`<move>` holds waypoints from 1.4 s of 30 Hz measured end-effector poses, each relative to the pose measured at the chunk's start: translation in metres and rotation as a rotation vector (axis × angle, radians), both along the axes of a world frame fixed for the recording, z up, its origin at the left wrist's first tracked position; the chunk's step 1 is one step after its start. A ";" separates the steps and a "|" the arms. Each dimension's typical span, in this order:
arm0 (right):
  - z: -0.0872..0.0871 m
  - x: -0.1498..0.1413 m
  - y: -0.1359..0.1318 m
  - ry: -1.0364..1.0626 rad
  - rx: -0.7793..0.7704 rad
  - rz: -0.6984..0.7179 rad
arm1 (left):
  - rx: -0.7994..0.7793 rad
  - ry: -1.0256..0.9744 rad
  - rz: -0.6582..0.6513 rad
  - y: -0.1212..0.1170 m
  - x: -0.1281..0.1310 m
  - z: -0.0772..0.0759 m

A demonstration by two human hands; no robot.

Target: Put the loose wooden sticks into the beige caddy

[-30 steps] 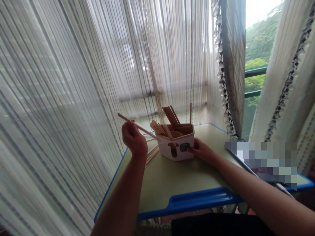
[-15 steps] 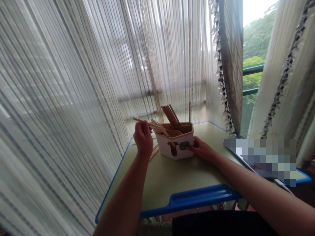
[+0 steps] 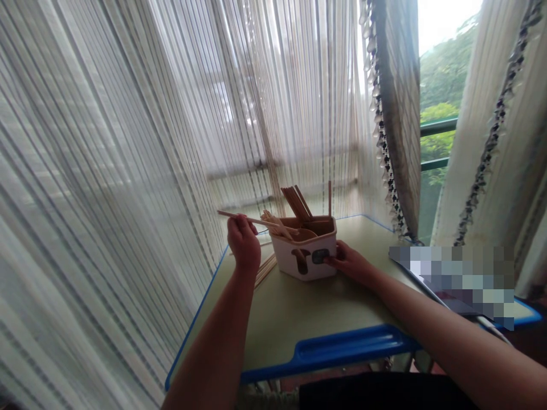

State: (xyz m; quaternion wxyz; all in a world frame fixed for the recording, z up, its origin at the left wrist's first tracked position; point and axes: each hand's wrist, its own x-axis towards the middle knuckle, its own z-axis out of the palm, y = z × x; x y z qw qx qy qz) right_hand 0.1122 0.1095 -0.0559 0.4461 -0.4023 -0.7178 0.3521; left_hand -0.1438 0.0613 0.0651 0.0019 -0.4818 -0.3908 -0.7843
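My left hand [image 3: 243,242] is closed on a light wooden chopstick [image 3: 226,213], which points across to the right, its far end over the left of a white chopstick holder [image 3: 284,259]. My right hand [image 3: 351,263] grips the holder's right side, thumb on its front wall and the other fingers mostly hidden behind. Inside the holder, several pale chopsticks [image 3: 273,221] lean left in the front compartment. A bundle of dark brown chopsticks [image 3: 296,202] leans at the back, and one single chopstick [image 3: 330,199] stands upright in the right corner.
More pale chopsticks [image 3: 265,270] lie on the table [image 3: 325,307] left of the holder, partly behind my left hand. A blurred-out flat device [image 3: 453,279] rests at the right edge. The table has a blue rim; sheer curtains [image 3: 192,102] hang close behind and left.
My left hand has shifted slightly left and down with the chopstick, which now lies flatter. My right hand stays on the holder.
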 end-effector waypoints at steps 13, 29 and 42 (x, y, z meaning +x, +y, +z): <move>0.005 -0.001 -0.004 -0.005 -0.012 -0.007 | -0.334 0.581 0.131 -0.002 0.017 -0.021; 0.002 -0.004 -0.002 -0.028 0.032 -0.005 | -1.041 0.987 0.394 0.057 -0.061 -0.082; -0.008 -0.008 0.013 0.084 0.010 -0.068 | -1.258 1.068 0.255 0.074 -0.071 -0.104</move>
